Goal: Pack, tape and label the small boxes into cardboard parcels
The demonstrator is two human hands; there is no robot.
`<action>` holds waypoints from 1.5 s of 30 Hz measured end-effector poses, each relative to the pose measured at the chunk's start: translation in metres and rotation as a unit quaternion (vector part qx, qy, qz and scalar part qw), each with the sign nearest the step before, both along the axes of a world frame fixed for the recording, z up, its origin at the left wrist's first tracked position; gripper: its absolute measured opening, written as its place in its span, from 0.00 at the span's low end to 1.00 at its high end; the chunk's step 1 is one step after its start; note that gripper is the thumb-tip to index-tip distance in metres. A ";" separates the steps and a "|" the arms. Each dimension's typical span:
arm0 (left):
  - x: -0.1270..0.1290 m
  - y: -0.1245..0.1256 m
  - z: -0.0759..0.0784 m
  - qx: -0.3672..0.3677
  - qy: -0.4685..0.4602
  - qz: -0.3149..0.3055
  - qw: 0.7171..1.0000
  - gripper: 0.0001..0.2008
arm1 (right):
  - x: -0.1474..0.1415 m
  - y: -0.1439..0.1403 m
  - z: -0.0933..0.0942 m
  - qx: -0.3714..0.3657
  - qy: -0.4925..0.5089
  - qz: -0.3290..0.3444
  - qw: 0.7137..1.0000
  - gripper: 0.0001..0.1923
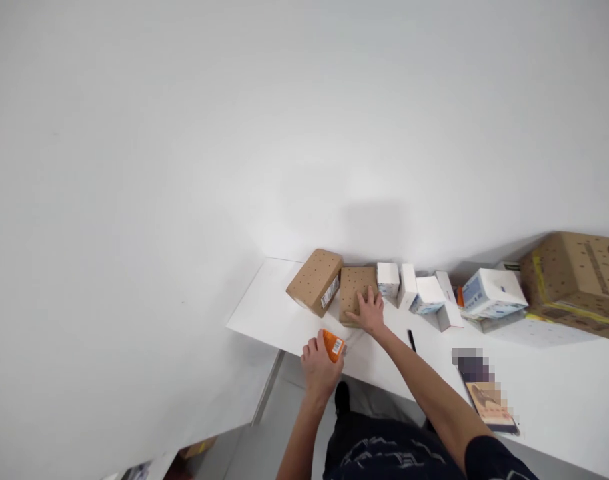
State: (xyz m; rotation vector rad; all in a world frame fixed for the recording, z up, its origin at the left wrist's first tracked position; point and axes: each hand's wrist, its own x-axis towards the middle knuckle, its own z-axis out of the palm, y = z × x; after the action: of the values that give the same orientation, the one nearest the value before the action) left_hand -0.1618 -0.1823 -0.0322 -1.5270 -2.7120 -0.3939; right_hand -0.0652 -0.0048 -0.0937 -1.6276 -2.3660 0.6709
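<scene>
Resting flat on the top of a small brown cardboard box (357,293), the right hand (370,311) was seen with its fingers spread and nothing pinched in it. That box lay on the white table (274,313), toward its far left end, close to the wall. Just to its left, a second brown box (315,281) of the same dotted pattern was set, tilted and touching or nearly touching the first. The left hand (320,363) was held at the near edge of the table, closed around a small orange item (333,345) with a barcode label; what the item was could not be told. To the right of the held box, a row of small white cartons (407,285) was lined up along the wall, followed by a white and blue carton (493,293) and a large brown shipping box (577,283) at the far right. A black pen (411,341) lay on the table near the right forearm.

It was judged that the box would best be steadied by even pressure from the flat palm, so that it would not be slid into its neighbour, and that the orange item should be kept firmly gripped and brought squarely to the box face.
</scene>
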 end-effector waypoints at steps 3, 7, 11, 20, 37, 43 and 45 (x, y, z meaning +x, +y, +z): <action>0.013 0.001 -0.005 0.001 -0.072 -0.058 0.996 0.34 | 0.025 0.000 -0.002 0.061 0.090 0.024 0.994 0.29; 0.039 0.014 -0.017 -0.031 -0.164 -0.198 0.966 0.35 | 0.085 -0.029 -0.018 0.067 0.232 -0.035 0.970 0.23; 0.065 0.033 -0.042 -0.062 -0.202 -0.321 0.923 0.35 | 0.139 -0.070 -0.038 -0.048 0.283 -0.161 0.944 0.23; 0.061 0.031 -0.086 -0.019 -0.390 -0.191 0.900 0.44 | 0.165 -0.102 -0.056 -0.277 0.360 -0.279 0.846 0.22; 0.086 0.037 -0.084 0.030 -0.720 0.102 0.685 0.23 | 0.149 -0.097 -0.031 -0.296 0.376 -0.211 0.852 0.29; 0.093 0.026 -0.105 0.039 -0.719 0.128 0.682 0.21 | 0.158 -0.109 -0.054 -0.281 0.364 -0.234 0.857 0.29; 0.093 0.025 -0.108 0.028 -0.726 0.136 0.673 0.23 | 0.158 -0.110 -0.059 -0.289 0.362 -0.238 0.854 0.29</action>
State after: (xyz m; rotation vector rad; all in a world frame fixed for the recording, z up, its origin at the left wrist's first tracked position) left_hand -0.0687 -0.1572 -0.1403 -0.6556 -3.5534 -2.5423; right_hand 0.0929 -0.1146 -0.1531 -1.6321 -1.2166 1.6207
